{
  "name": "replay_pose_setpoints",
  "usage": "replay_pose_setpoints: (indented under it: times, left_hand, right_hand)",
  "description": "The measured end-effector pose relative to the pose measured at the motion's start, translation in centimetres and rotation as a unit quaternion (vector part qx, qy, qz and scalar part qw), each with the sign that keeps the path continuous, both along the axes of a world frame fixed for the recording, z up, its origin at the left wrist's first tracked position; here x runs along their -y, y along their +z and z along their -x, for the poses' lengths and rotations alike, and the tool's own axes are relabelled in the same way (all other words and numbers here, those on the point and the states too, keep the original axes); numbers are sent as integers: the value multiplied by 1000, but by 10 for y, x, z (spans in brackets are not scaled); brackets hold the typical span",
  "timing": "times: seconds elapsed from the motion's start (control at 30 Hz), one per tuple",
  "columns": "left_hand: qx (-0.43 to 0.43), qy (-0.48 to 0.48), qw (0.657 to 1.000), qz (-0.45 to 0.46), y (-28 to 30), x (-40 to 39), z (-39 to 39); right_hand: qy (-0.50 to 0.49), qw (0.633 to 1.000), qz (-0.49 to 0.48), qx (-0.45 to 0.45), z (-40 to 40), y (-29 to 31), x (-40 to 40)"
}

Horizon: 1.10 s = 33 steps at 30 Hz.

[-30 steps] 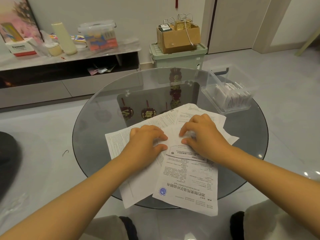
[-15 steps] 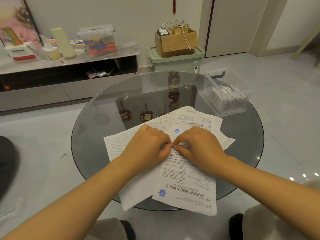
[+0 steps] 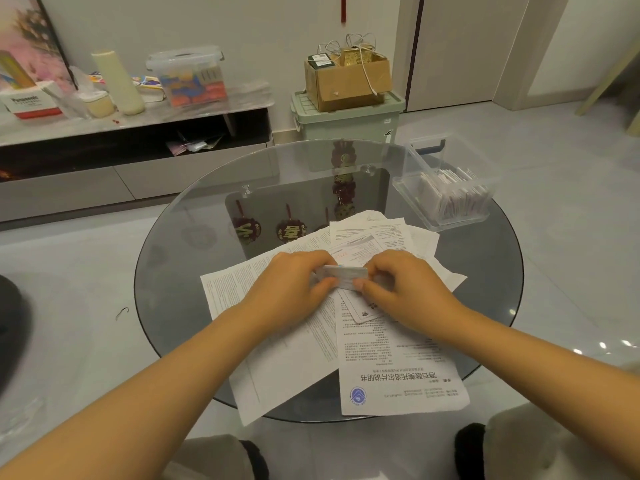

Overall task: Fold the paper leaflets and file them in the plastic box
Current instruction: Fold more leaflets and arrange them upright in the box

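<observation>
tabletop [image 3: 194, 258]: round, dark glass
near side: loose printed leaflets [image 3: 298, 344], overlapping, some overhanging the near rim
far right: clear plastic box [image 3: 446, 221] holding upright folded leaflets [image 3: 450, 199]

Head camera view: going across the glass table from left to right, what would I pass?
Unfolded leaflets → left hand → small folded leaflet pinched between both hands → right hand → clear plastic box holding filed leaflets, at the table's far right.
</observation>
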State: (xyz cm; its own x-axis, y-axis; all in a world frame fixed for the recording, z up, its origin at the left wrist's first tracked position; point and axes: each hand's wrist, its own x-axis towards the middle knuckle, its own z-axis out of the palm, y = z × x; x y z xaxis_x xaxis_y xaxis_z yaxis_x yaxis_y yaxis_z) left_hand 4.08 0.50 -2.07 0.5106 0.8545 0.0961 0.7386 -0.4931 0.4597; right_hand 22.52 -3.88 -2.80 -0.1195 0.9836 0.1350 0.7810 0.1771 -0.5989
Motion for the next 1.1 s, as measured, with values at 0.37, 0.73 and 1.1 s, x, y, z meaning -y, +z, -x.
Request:
replay_pose_setpoints:
  times: [0.37, 0.73, 1.1]
  left_hand:
    - [44, 66, 995, 57, -6, -7, -18]
    - [-27, -32, 999, 15, -8, -16, -10]
    - [26, -13, 999, -33, 13, -22, -25]
  right_hand:
    - [-107, 993, -24, 51, 3, -4, -7]
    - [23, 982, -60, 176, -1, -1, -5]
    - [-17, 984, -101, 145, -9, 24, -15]
